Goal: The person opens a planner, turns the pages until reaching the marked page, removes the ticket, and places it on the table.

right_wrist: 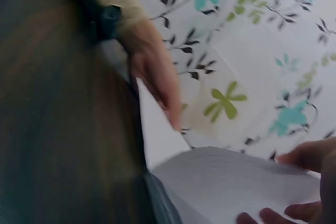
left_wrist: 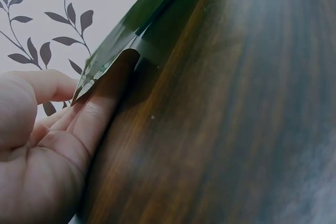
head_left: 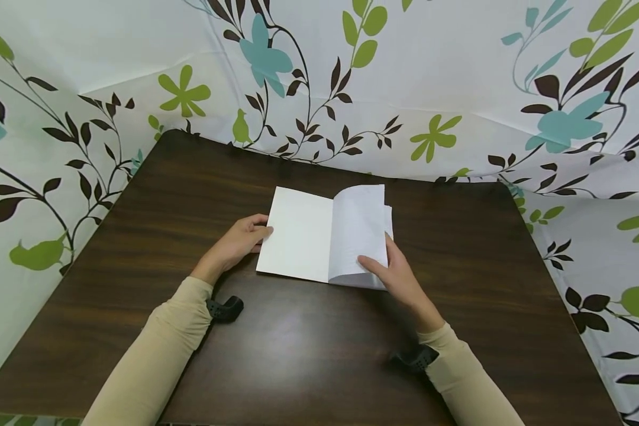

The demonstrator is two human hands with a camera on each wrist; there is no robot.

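A notebook lies open on the dark wooden table, with a plain cream left side (head_left: 297, 234) and white right-hand pages (head_left: 355, 228) that bow upward. My left hand (head_left: 239, 239) pinches the left edge, thumb on top and fingers beneath. In the left wrist view, the underside of the notebook cover (left_wrist: 123, 38) looks dark green, tilted above the tabletop between thumb and fingers. At the right edge, my right hand (head_left: 396, 272) holds the loose pages, its thumb lying over them. The right wrist view has the curved page (right_wrist: 231, 182) between the thumb and the fingertips.
The brown wood-grain table (head_left: 309, 367) has rounded corners and extends on every side of the notebook. A white curtain (head_left: 431, 71) with leaf and bird prints hangs behind and beside it. Black wrist devices (head_left: 226, 309) sit on both forearms.
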